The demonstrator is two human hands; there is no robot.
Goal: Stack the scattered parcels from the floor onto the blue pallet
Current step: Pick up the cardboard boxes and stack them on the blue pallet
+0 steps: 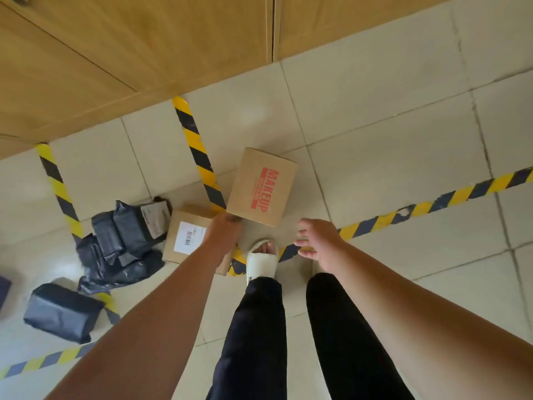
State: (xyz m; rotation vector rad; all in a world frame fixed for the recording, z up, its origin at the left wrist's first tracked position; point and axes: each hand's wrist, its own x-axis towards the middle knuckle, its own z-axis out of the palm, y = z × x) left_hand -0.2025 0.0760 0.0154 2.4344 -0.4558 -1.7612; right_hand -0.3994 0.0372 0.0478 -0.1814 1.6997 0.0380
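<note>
A cardboard box printed MAKEUP (261,187) sits in front of my feet, across a strip of yellow-black tape. My left hand (223,230) grips its near left corner, fingers curled under the edge. My right hand (315,241) hovers open, fingers spread, just right of the box's near edge and not touching it. A smaller brown box with a white label (186,236) lies to the left, partly under my left forearm. Several black plastic mailer bags (127,241) lie in a heap further left, and a black wrapped parcel (62,311) lies nearer me. The blue pallet is out of view.
Wooden cabinet doors (144,47) run along the far side. Yellow-black hazard tape (432,203) marks lines on the pale tiled floor. My legs and a white slipper (262,262) are below the hands. A dark object (4,287) shows at the left edge.
</note>
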